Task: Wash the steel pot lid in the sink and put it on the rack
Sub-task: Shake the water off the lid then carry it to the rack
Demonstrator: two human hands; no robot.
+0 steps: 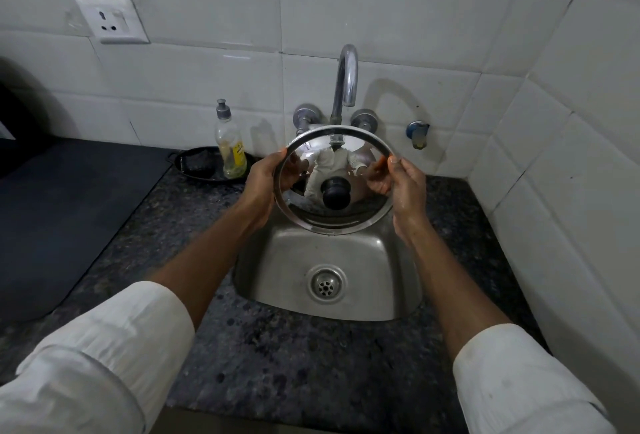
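The round steel pot lid [346, 215] with a black knob at its centre is tilted toward me above the far half of the steel sink [277, 281]. My left hand [263, 179] grips its left rim. On the opposite rim, my right hand [405, 187] holds it between thumb and fingers. Just behind and above the lid's top edge rises the curved tap [346, 80], and no water runs from it. The sink basin looks empty, with its drain [325, 284] showing. No rack is in view.
A dish soap bottle [230, 146] stands in a black tray [204, 165] left of the tap. A dark mat [62, 212] covers the counter at left. White tiled walls close in behind and to the right. A small blue valve [418, 134] juts from the back wall.
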